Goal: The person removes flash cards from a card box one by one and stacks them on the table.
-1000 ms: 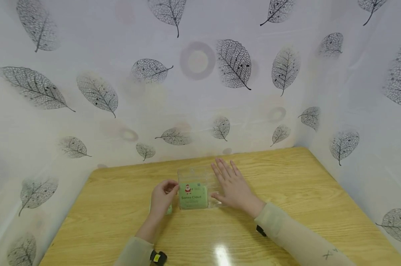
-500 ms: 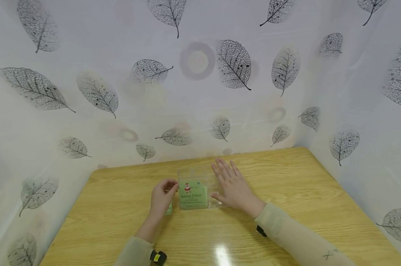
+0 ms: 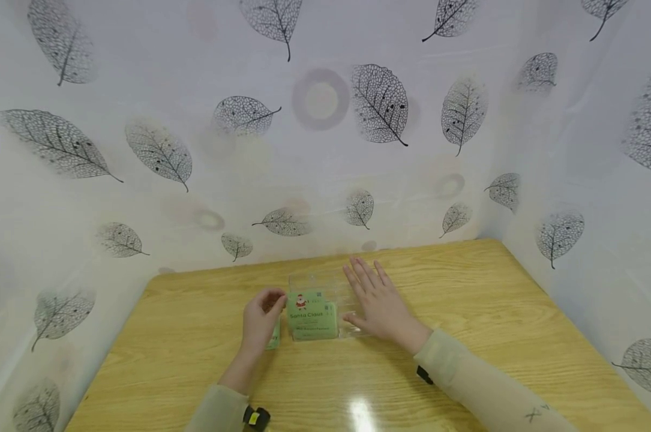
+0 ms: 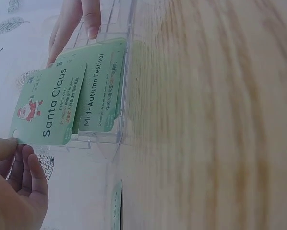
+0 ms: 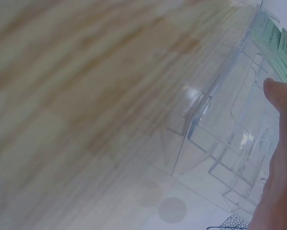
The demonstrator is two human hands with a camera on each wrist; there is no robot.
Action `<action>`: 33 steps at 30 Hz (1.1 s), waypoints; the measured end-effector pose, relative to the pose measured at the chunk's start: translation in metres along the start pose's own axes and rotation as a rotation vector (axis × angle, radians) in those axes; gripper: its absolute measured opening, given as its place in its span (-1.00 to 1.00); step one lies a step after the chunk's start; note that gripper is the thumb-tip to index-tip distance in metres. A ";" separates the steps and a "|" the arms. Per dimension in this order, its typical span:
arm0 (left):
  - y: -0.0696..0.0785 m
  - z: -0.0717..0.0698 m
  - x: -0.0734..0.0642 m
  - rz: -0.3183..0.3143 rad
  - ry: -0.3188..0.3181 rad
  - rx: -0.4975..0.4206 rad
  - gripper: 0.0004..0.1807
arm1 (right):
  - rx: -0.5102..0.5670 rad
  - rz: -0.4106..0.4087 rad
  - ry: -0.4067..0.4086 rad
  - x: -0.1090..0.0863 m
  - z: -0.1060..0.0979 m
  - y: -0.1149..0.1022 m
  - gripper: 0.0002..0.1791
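Note:
My left hand (image 3: 259, 318) pinches the corner of a green Santa Claus card (image 4: 50, 105) between thumb and fingers. That card juts partly out over the left side of a clear plastic card box (image 3: 311, 281). Behind it in the box sits a green Mid-Autumn Festival card (image 4: 102, 88), its left part covered. My right hand (image 3: 379, 303) rests with straight, spread fingers on the right part of the box, where the clear compartments (image 5: 234, 129) hold no cards that show. Another green card (image 3: 273, 341) lies on the table under my left hand, mostly hidden by it.
The wooden table (image 3: 438, 288) runs back to a pale curtain (image 3: 325, 168) printed with dark leaves, which also closes in both sides. Each wrist carries a small black camera, such as the left one (image 3: 257, 418). A light glare (image 3: 360, 414) shows near the front.
The Santa Claus card has slid left and slightly up, uncovering part of the card behind it. My left hand has shifted a little left with it. The right hand has stayed put.

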State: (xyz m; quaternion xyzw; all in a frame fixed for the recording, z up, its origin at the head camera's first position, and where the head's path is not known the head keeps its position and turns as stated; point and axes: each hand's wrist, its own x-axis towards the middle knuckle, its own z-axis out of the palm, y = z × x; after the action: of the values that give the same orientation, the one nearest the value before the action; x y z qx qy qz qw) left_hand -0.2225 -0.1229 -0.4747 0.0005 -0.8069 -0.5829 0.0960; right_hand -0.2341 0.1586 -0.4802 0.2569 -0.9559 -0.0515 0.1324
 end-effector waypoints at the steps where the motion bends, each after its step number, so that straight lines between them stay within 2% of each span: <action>1: 0.000 0.000 0.000 -0.003 0.002 -0.003 -0.85 | 0.000 0.000 0.001 0.000 0.000 0.000 0.17; 6: 0.002 -0.002 0.000 -0.009 0.015 -0.025 -0.84 | -0.009 -0.007 0.019 0.000 0.000 0.001 0.17; 15: 0.000 -0.005 0.000 0.015 0.048 -0.036 -0.85 | -0.016 -0.011 0.026 0.000 0.002 0.001 0.16; 33: -0.004 -0.018 -0.003 -0.018 0.055 -0.032 -0.81 | 0.008 -0.007 0.013 0.000 0.001 0.001 0.16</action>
State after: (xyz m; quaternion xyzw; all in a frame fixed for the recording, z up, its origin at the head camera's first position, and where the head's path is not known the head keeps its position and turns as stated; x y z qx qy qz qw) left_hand -0.2174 -0.1403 -0.4734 0.0222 -0.7945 -0.5962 0.1132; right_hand -0.2350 0.1596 -0.4811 0.2613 -0.9543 -0.0464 0.1372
